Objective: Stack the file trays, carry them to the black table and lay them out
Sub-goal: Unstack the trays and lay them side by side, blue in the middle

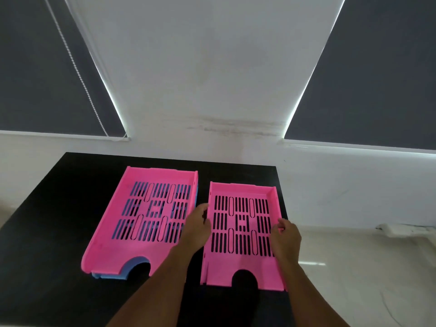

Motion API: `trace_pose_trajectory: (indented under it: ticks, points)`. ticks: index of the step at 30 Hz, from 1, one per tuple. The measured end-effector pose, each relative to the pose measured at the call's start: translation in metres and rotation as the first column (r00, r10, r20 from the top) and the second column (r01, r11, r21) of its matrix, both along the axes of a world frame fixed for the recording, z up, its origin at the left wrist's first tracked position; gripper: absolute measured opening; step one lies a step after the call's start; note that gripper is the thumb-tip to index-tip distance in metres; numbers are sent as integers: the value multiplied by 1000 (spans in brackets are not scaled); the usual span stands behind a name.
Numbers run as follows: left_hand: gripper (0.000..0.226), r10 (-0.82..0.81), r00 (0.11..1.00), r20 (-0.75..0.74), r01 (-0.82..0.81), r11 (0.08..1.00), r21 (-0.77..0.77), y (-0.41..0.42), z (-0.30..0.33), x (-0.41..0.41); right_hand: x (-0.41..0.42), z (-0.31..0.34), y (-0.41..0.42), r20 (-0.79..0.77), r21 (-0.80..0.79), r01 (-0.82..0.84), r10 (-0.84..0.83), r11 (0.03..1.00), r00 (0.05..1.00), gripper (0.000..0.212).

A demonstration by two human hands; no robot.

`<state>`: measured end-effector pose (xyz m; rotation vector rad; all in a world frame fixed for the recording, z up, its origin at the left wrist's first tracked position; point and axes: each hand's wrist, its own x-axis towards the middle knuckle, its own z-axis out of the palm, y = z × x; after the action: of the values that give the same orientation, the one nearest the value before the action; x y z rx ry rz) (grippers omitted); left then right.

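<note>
With both forearms reaching in, the left hand (197, 224) grips the left wall and the right hand (286, 237) the right wall of a single pink file tray (243, 234), sitting at the right edge of the black bench (47, 232). Left of it, close beside, a pink-over-blue tray stack (144, 218) sits skewed. Likely risk: the single tray's right wall reaches the bench edge, so a rightward nudge on release could tip it off.
</note>
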<state>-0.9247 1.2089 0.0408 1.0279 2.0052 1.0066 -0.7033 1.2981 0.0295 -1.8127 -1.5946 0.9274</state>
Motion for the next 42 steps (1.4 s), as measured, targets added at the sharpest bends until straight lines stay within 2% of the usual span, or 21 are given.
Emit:
trace_pose_trajectory:
  ticks: [7, 11, 14, 16, 19, 21, 24, 28, 35, 37, 42]
  points:
    - [33, 175, 977, -122, -158, 977, 143, -29, 28, -62, -81, 11, -21, -54, 50, -178, 180, 983, 982, 33]
    - [31, 330, 930, -163, -303, 938, 168, -66, 29, -105, -134, 9, -45, -74, 65, -294, 298, 954, 952, 33]
    - [33, 364, 902, -232, -340, 930, 138, -98, 21, -139, -170, 9, -69, -91, 15, -334, 334, 943, 938, 35]
    - [36, 377, 893, -247, -362, 926, 105, -119, 19, -159, -187, 5, -84, -97, -6, -354, 352, 935, 931, 31]
    - [41, 387, 866, -318, -380, 921, 86, -140, 9, -186, -201, -5, -101, -59, -7, -352, 351, 936, 934, 13]
    - [40, 370, 894, -254, -381, 924, 3, -147, 0, -199, -206, -14, -108, -36, -24, -312, 311, 950, 950, 10]
    - [15, 262, 958, -119, -275, 954, -116, -154, -7, -210, -215, -15, -117, 13, -28, -242, 242, 970, 970, 18]
    - [14, 240, 970, -41, -242, 968, -60, -161, -7, -220, -225, -8, -124, 18, 13, -181, 181, 983, 983, 24]
    - [14, 259, 965, -42, -258, 965, 42, -172, 8, -264, -263, 10, -130, 4, 80, -199, 199, 977, 980, 13]
    - [15, 280, 959, -47, -277, 959, 57, -182, 14, -280, -283, 13, -133, 14, 91, -222, 221, 971, 975, 17]
    - [19, 360, 927, -109, -355, 933, 60, -218, 16, -326, -335, 19, -156, -15, 104, -334, 338, 937, 941, 18]
